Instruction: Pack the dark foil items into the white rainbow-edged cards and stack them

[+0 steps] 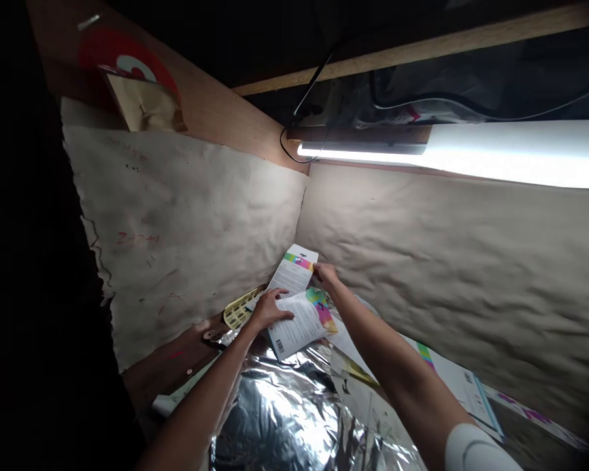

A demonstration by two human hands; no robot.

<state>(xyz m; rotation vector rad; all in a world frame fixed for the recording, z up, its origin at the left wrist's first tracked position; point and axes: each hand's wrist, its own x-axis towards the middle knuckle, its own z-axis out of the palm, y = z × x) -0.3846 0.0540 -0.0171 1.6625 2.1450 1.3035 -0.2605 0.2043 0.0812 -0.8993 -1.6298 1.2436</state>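
Two hands: the left hand (pixel 269 311) lies spread on a barcoded leaflet (pixel 297 327); the right hand (pixel 326 275) pinches the edge of a rainbow-striped printed sheet (pixel 294 271).
Sheet and leaflet: overlapping, in the corner where the walls meet.
Nearby: a yellow perforated card (pixel 238 309) just left of the left hand; a long printed carton (pixel 459 383) off to the right, under the right forearm's side.
Edges: a dark wooden ledge (pixel 171 356) at left — narrow room there.
Surface: crumpled silver foil (pixel 275 418) beneath the arms.
Room: creased kraft-paper walls (pixel 446 281), a bright fluorescent tube (pixel 510 154) overhead, a red disc (pixel 122 59) high on the left.
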